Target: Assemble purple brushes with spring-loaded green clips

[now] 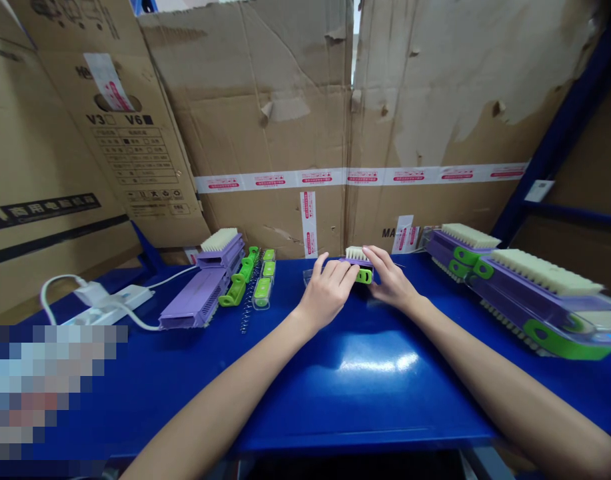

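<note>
Between the fingertips of both hands, close to the cardboard wall (265, 120), a small purple brush (358, 254) with pale bristles upward and a green piece (366, 276) at its near side. Over its left part, the left hand (328, 290), back upward, fingers gently curved, tips against the brush, the outermost finger spread away from the others. At its right end, the right hand (389, 280), fingers bent, tips beside the bristles. Cannot tell whether either set of fingers is really pinching, the inner sides being hidden.

Just left of the left fingers, partly behind them, a bit of clear plastic (308, 274), too blurred to make out. Farther left, in neighbouring rows: three green pieces in clear cases (263, 285), dark coiled springs (249, 297), green handles (241, 280), then purple housings (195, 297), the far one topped with pale bristles. Farthest left of the fingers, a white power strip (128, 298) with a white plug (92, 293) and cable.

Well to the right of the right fingers, larger purple brushes (505, 293) with pale bristles and green parts. Below hands and brush, a glossy blue tabletop (305, 400). Beyond the fingertips, printed tape (335, 177) across the cardboard.
</note>
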